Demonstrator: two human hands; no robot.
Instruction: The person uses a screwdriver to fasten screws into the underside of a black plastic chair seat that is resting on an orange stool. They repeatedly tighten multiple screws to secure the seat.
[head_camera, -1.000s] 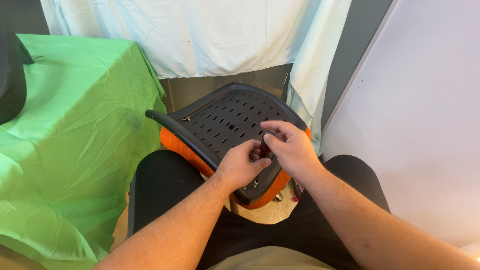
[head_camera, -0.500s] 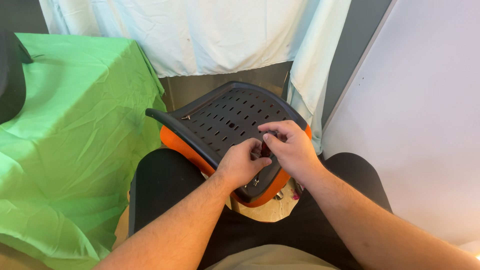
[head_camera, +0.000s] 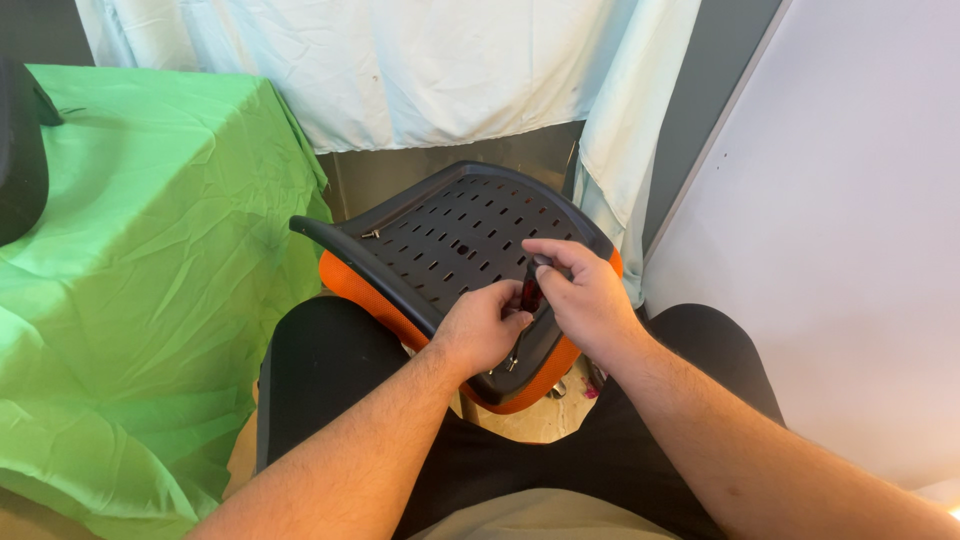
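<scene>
On seat shell (head_camera: 455, 235): both hands, near edge, over lap
Left hand (head_camera: 483, 328): fingers curled, pinching small red-black tool (head_camera: 530, 293)
Right hand (head_camera: 583, 295): fingers closed around same tool's top
Left of shell: green cloth (head_camera: 150, 260)

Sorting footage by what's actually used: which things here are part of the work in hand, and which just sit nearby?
In use:
left hand
right hand
small red-and-black tool
black slotted chair panel with orange backing

Nearby:
green cloth
pale sheet
white wall panel
</scene>
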